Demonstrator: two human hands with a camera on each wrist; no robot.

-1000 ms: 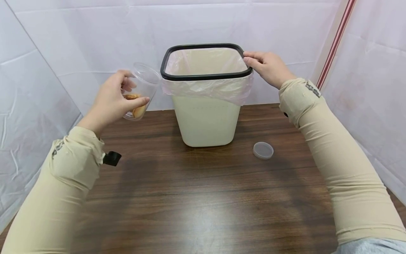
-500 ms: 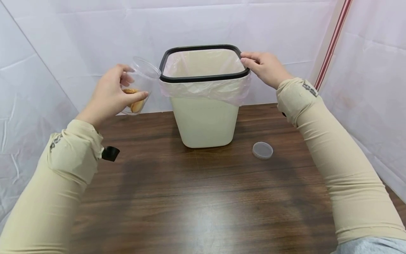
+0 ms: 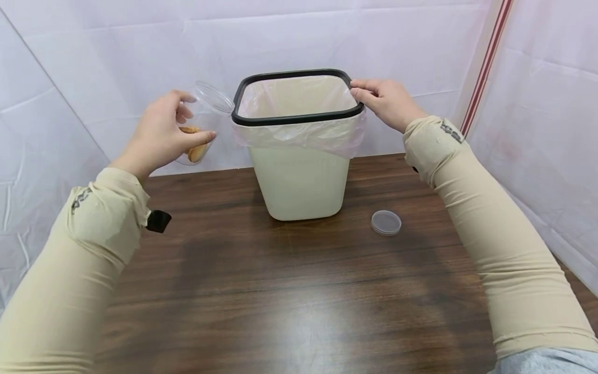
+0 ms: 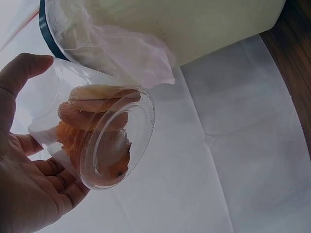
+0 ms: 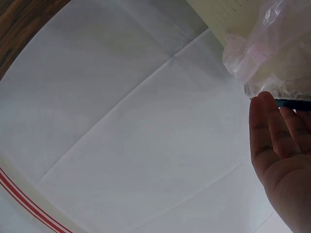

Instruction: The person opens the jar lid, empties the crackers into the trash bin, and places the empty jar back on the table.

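My left hand (image 3: 161, 132) grips a clear plastic cup (image 3: 208, 119) between thumb and fingers. The cup leans with its mouth towards the bin, its lip right at the bin's left rim in the head view. Brown and yellow food pieces (image 4: 92, 107), like bits of bread, lie in the cup's lower part. The cream bin (image 3: 299, 182) stands upright with a black rim (image 3: 289, 120) and a pale pink bag (image 3: 341, 139) folded over it. My right hand (image 3: 391, 104) rests on the rim's right side, its fingers nearly straight.
A round, flat, translucent lid (image 3: 386, 222) lies on the dark wooden table (image 3: 261, 291), right of the bin. White sheeting (image 3: 140, 57) hangs behind and at both sides. A red-striped strip (image 3: 488, 62) runs down the back right corner.
The cup has moved up slightly and tips further towards the bin, the food still low inside it. The right hand stays on the rim. The head view has shifted a little.
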